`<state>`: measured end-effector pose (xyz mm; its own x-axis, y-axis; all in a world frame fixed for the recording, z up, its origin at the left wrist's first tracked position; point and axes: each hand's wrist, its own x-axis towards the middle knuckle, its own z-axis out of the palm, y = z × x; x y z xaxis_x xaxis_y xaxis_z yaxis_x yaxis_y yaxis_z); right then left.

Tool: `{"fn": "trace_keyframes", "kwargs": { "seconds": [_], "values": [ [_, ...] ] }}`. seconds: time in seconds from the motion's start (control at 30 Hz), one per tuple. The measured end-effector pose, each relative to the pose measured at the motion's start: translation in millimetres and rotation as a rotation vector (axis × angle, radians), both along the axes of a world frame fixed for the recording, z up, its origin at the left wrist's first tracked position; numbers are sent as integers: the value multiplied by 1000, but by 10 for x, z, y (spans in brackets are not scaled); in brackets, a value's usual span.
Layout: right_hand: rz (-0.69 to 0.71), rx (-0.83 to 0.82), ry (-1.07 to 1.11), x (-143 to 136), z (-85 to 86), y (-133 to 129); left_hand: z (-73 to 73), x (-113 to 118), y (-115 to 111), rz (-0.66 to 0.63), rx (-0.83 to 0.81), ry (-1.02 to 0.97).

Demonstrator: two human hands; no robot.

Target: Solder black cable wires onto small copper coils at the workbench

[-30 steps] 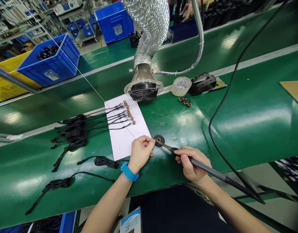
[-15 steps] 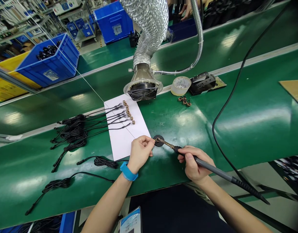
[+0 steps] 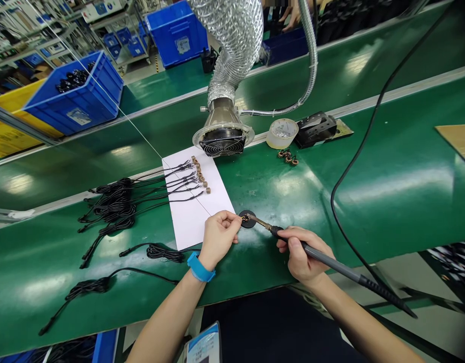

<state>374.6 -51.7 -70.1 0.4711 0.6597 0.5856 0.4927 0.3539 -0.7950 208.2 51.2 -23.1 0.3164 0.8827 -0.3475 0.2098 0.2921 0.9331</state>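
My right hand grips a soldering iron by its dark handle. Its tip rests at a small copper-wound coil on a round black pad. On the pad's left, my left hand is closed in a pinch, with thin wire at its fingertips beside the coil. A fine strand slants down from the upper left to this hand. Under the left wrist passes a black cable. What else the left fingers hold is hidden.
A white sheet bears cable ends and several small coils. Bundled black cables lie left. A fume duct hangs above. Behind are a tape roll and loose coils. The iron's cord curves at right.
The iron's tip has shifted very slightly at the coil, and its rear end has moved a little left. Both hands otherwise stay in place.
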Motion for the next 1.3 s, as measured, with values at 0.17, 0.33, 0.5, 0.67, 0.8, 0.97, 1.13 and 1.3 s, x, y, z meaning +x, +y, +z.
{"fn": "trace_keyframes", "kwargs": {
  "seconds": [0.17, 0.33, 0.5, 0.67, 0.8, 0.97, 1.13, 1.3],
  "values": [
    [36, -37, -27, -25, 108, 78, -16, 0, -2, -3, 7, -20],
    [149, -76, -191, -83, 201, 305, -64, -19, -9, -34, 26, -72],
    [230, -116, -279, -157, 162, 449, -49, -23, -20, -50, 44, -93],
    [237, -88, -320, -197, 165, 477, 21, -21, -28, -73, 79, -87],
    [228, -68, -354, -197, 172, 467, 56, -47, -9, -125, 187, -21],
    [212, -73, -330, -206, 157, 427, 33, -71, 6, -139, 196, 15],
    [208, -71, -307, -229, 153, 398, -5, -53, 0, -112, 85, -22],
    [206, -79, -307, -234, 150, 384, -6, -33, 4, -65, 51, -44]
  ]
}}
